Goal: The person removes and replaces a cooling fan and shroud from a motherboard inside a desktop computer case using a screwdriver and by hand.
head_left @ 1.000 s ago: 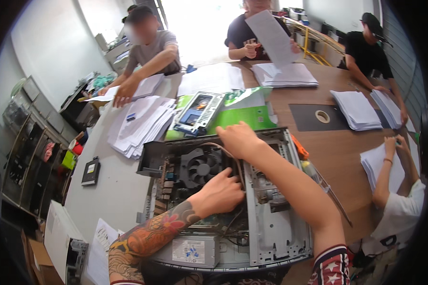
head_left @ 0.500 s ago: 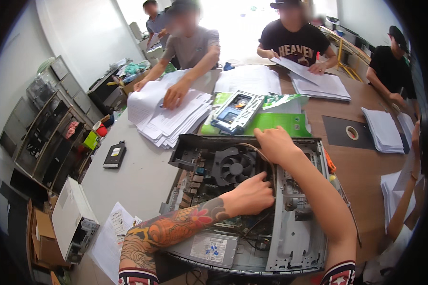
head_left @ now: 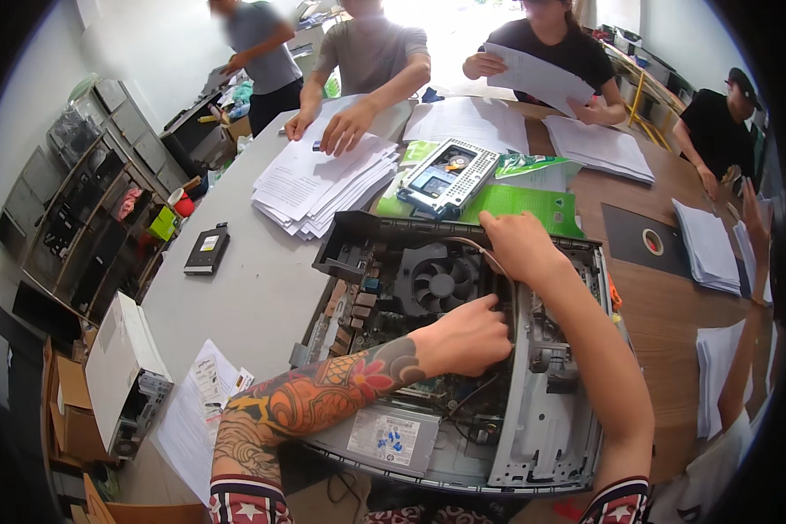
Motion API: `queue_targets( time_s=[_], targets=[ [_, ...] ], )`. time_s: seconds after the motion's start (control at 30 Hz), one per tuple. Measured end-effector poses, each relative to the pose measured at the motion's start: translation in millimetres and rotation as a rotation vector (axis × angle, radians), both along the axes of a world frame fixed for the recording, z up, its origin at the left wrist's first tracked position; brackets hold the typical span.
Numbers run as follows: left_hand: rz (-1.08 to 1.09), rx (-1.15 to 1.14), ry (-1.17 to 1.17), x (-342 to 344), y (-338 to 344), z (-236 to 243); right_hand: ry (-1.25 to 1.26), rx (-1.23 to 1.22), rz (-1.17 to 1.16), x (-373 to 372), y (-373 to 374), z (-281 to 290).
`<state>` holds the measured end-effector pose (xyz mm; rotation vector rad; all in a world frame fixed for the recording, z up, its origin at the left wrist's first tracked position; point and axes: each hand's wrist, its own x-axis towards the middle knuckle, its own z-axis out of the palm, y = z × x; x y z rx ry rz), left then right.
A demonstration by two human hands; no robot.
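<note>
An opened desktop computer case [head_left: 546, 437] lies in front of me, its inside facing up. In it sit a black cooling fan [head_left: 437, 281], a silver power supply [head_left: 393, 437] with a label, and several thin cables. My left hand [head_left: 467, 336] reaches down beside the fan with curled fingers. Its fingertips are hidden among the parts, so what they hold cannot be made out. My right hand [head_left: 520, 244] is closed over the case's far rim, near a grey-brown cable [head_left: 493, 253] that arches past the fan.
A metal drive bay [head_left: 450, 177] rests on green packaging [head_left: 537, 208] beyond the case. An optical drive [head_left: 206, 251] and a white computer case [head_left: 127, 371] are to the left. Co-workers handle paper stacks [head_left: 323, 188] across the table. A tape roll [head_left: 652, 242] lies at right.
Both my hands keep nearly the same places at the case. Across the table, one person has raised a sheaf of paper, and a person at the back left has come nearer.
</note>
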<state>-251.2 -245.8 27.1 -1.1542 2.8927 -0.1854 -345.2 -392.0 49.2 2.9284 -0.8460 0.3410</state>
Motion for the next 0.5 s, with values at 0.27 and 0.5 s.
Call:
queue_targets(
  time_s=[0.27, 0.5],
  targets=[
    [0.053, 0.047, -0.012, 1.6, 5.9, 11.3, 0.043, 0.004, -0.001, 0.1, 0.7, 3.8],
    [0.062, 0.059, 0.012, 2.2, 6.0, 14.6, 0.012, -0.011, 0.011, -2.4, 1.2, 4.1]
  ],
)
